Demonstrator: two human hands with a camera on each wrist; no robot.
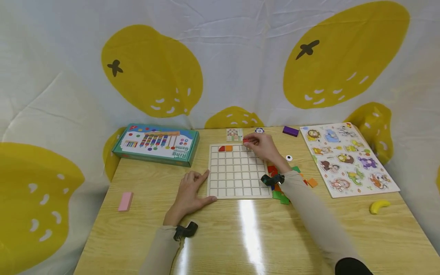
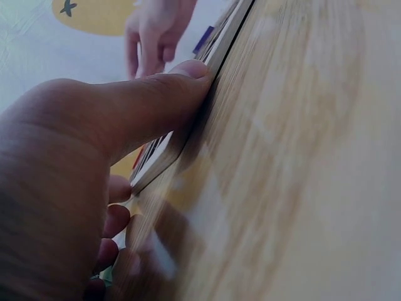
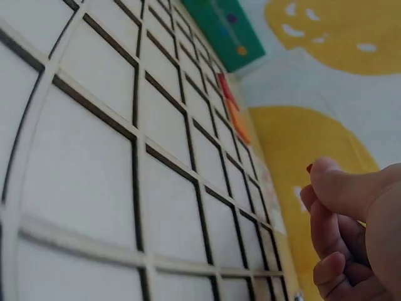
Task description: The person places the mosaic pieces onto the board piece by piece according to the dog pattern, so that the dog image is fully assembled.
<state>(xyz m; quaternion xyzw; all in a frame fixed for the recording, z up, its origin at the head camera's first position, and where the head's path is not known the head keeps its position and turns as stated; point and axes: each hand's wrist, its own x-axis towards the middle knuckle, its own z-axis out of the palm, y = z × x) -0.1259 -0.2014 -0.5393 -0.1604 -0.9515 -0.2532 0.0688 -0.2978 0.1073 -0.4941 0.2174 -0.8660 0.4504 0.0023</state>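
A wooden grid board (image 1: 237, 172) with pale square cells lies mid-table. In its top row sit a red rounded piece (image 1: 221, 148) and an orange square tile (image 1: 228, 148). My right hand (image 1: 264, 147) pinches a small red piece (image 1: 246, 140) between thumb and fingertips, above the board's upper right; in the right wrist view only a red tip (image 3: 309, 168) shows. My left hand (image 1: 189, 194) touches the board's near left corner, index finger along the left edge. Its thumb (image 2: 163, 100) rests on the near edge in the left wrist view.
Loose colored tiles (image 1: 284, 198) lie right of the board, partly under my right forearm. A patterned card (image 1: 235, 134) is behind the board. Around stand a ring game box (image 1: 156, 145), pink block (image 1: 125, 201), purple block (image 1: 290, 131), animal puzzle (image 1: 347, 160) and toy banana (image 1: 379, 206).
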